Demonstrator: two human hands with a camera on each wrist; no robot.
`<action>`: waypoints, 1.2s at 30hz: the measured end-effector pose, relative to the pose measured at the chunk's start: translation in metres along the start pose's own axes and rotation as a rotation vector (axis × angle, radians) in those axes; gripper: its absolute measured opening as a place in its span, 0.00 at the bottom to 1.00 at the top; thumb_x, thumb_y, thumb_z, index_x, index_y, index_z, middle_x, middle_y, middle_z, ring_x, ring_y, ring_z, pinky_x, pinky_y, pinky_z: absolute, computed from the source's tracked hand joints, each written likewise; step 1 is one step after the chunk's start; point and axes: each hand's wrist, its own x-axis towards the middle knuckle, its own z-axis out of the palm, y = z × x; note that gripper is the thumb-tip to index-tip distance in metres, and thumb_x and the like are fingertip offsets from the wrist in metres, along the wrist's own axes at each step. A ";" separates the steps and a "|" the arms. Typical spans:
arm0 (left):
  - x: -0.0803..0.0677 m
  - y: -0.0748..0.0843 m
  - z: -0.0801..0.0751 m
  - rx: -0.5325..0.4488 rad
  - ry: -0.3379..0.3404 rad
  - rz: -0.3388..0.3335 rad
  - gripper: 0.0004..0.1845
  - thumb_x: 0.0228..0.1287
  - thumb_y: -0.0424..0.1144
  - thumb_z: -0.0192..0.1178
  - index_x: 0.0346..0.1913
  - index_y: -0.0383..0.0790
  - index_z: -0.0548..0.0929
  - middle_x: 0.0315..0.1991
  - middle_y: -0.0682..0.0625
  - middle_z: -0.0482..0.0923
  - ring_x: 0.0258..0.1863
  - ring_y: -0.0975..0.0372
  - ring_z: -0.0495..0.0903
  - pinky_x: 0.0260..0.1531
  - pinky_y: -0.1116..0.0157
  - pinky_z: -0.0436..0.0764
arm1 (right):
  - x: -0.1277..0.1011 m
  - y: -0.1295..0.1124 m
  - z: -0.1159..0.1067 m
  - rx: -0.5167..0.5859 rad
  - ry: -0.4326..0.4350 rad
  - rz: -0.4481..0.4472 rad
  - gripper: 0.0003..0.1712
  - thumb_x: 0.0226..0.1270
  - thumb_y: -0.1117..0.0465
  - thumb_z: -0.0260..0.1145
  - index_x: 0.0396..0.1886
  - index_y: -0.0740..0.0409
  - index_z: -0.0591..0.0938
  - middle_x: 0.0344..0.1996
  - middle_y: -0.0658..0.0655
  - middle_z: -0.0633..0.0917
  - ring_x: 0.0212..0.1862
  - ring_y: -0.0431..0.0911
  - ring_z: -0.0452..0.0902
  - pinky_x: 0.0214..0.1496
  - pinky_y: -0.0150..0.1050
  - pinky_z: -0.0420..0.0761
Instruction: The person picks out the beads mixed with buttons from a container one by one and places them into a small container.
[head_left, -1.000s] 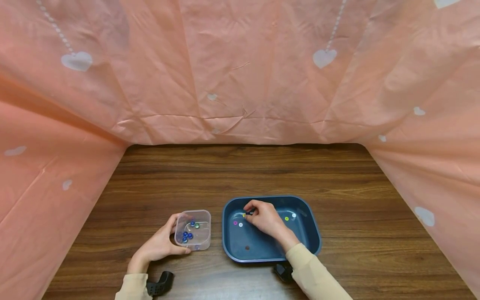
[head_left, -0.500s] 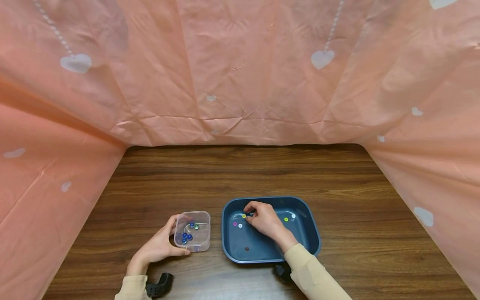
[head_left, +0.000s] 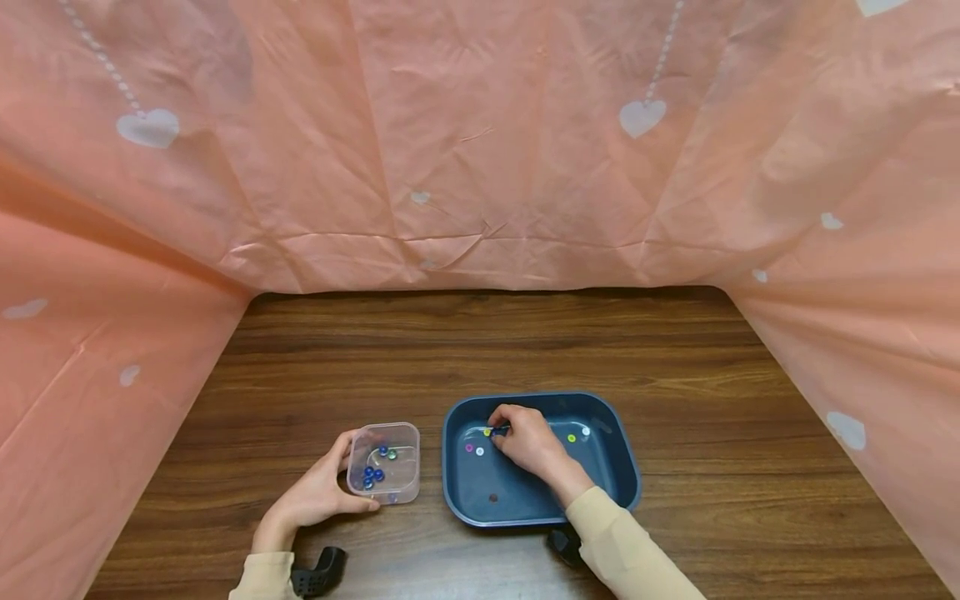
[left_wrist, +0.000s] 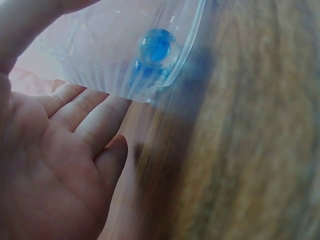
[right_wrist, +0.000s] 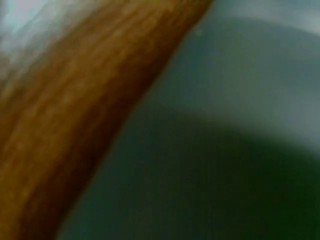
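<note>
We judge the step in hand to be picking a bead out of the blue tray [head_left: 622, 467]. The right hand [head_left: 528, 442] sits inside it, fingers curled and pinching a small dark blue bead [head_left: 501, 430] at their tips; a yellow bead [head_left: 487, 432] lies just beside them. The next move calls for a firm pinch. The left hand [head_left: 318, 492] grips the clear box [head_left: 384, 462] on the tabletop [head_left: 480, 350], fingers wrapped round its near side. The box holds several blue beads [head_left: 372, 475]; the tray holds scattered coloured ones.
</note>
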 end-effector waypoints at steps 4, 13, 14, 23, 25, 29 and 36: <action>0.000 0.000 0.000 -0.001 0.001 -0.001 0.51 0.42 0.42 0.80 0.68 0.41 0.60 0.60 0.38 0.75 0.61 0.45 0.74 0.56 0.46 0.68 | -0.001 0.000 0.001 -0.020 -0.014 -0.007 0.08 0.60 0.69 0.69 0.40 0.60 0.84 0.38 0.56 0.85 0.26 0.41 0.72 0.32 0.37 0.74; 0.001 -0.002 0.000 0.002 0.001 0.016 0.51 0.42 0.43 0.80 0.68 0.42 0.61 0.62 0.39 0.73 0.61 0.45 0.73 0.55 0.48 0.68 | -0.002 -0.001 0.001 -0.033 -0.009 -0.018 0.07 0.60 0.70 0.69 0.38 0.59 0.84 0.37 0.56 0.85 0.26 0.40 0.72 0.31 0.36 0.74; 0.001 -0.002 0.000 0.001 0.001 0.018 0.51 0.42 0.43 0.80 0.68 0.42 0.61 0.62 0.39 0.73 0.61 0.45 0.73 0.55 0.48 0.69 | -0.002 0.000 0.001 -0.034 -0.007 -0.021 0.07 0.60 0.70 0.69 0.38 0.60 0.84 0.36 0.56 0.85 0.26 0.40 0.72 0.31 0.36 0.74; 0.001 -0.002 0.000 0.000 0.002 0.010 0.51 0.42 0.43 0.80 0.68 0.42 0.61 0.61 0.39 0.75 0.61 0.46 0.74 0.56 0.51 0.69 | 0.000 0.000 0.001 -0.034 0.000 -0.013 0.07 0.60 0.70 0.69 0.38 0.59 0.84 0.37 0.55 0.85 0.27 0.40 0.73 0.32 0.36 0.75; 0.001 -0.002 0.000 0.004 0.003 0.006 0.51 0.42 0.43 0.81 0.68 0.42 0.61 0.60 0.39 0.75 0.60 0.47 0.74 0.56 0.52 0.69 | 0.000 0.000 0.001 -0.031 0.002 -0.013 0.07 0.60 0.70 0.69 0.38 0.59 0.84 0.37 0.55 0.85 0.27 0.40 0.73 0.32 0.36 0.75; 0.001 -0.001 0.000 0.005 0.002 -0.004 0.51 0.42 0.43 0.80 0.68 0.42 0.60 0.60 0.39 0.76 0.60 0.47 0.74 0.56 0.50 0.69 | 0.000 0.000 0.001 -0.030 0.006 -0.002 0.07 0.60 0.70 0.69 0.38 0.58 0.84 0.36 0.54 0.85 0.27 0.40 0.72 0.31 0.36 0.74; 0.001 0.000 0.000 0.006 0.001 -0.016 0.52 0.43 0.43 0.80 0.69 0.41 0.60 0.60 0.38 0.75 0.61 0.45 0.74 0.56 0.46 0.67 | 0.000 -0.001 0.000 -0.014 0.001 0.019 0.07 0.61 0.68 0.69 0.39 0.58 0.85 0.36 0.54 0.85 0.29 0.41 0.74 0.32 0.36 0.75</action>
